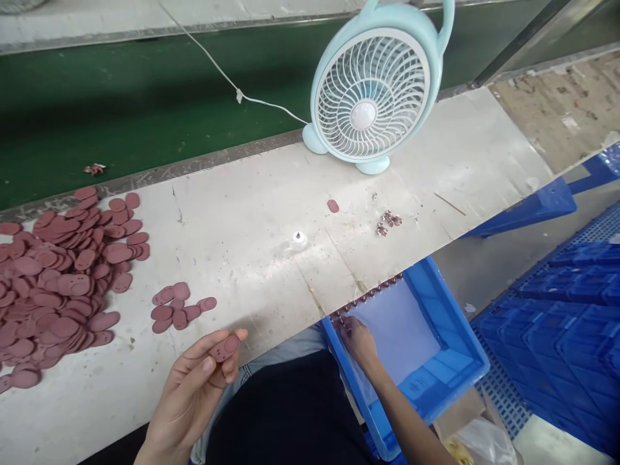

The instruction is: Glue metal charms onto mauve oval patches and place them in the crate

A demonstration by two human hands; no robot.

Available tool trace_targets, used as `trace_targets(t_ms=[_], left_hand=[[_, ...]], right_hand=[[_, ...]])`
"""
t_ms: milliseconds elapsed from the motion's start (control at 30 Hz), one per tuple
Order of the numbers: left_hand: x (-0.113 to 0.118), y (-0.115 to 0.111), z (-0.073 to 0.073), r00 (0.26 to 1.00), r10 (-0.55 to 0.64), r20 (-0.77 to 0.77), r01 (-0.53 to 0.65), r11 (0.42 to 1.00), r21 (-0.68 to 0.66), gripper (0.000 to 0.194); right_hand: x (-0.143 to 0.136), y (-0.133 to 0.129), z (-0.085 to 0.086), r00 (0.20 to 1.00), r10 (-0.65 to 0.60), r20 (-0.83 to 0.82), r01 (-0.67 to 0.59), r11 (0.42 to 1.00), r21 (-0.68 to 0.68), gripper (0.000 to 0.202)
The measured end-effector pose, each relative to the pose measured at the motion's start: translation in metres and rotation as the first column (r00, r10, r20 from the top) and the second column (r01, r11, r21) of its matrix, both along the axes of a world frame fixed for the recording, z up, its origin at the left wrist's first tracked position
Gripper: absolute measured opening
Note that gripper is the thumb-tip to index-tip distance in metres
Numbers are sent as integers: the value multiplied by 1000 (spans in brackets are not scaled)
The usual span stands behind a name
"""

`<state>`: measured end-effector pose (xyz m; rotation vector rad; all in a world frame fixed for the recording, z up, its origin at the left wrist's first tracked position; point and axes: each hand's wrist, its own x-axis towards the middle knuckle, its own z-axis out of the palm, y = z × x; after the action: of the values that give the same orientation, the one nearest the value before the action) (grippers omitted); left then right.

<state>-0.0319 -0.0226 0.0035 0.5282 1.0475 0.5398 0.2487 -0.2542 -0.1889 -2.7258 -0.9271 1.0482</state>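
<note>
Between the thumb and fingers of my left hand is a dark red oval piece with small holes, raised above the table's front edge. My right hand reaches into the blue bin, its fingers bent together at the near end of a row of small dark red and shiny parts. Whatever those fingertips hold is hidden. The row runs along the bin's table-side edge, beside a white sheet. A small group of red oval pieces lies beyond my left hand.
A large pile of red oval pieces covers the table's left side. A pale blue fan stands at the back. A small white fixture, a lone oval piece and shiny scraps are on the table. Blue crates stand right.
</note>
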Motion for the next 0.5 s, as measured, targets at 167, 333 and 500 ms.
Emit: trace_targets(t_ms=[167,333,500], left_hand=[[-1,2,-2,999,18,-31,-18,1000,-9,31],[2,4,1,997,49,-67,-50,999,-8,29],[1,5,1,995,63,-77,-64,998,0,31]], right_hand=[[2,-2,-4,1000,-3,-7,3,1000,3,30],[2,-2,-4,1000,-10,-3,10,1000,-1,30],[1,-1,-3,1000,-11,2,11,1000,5,30]])
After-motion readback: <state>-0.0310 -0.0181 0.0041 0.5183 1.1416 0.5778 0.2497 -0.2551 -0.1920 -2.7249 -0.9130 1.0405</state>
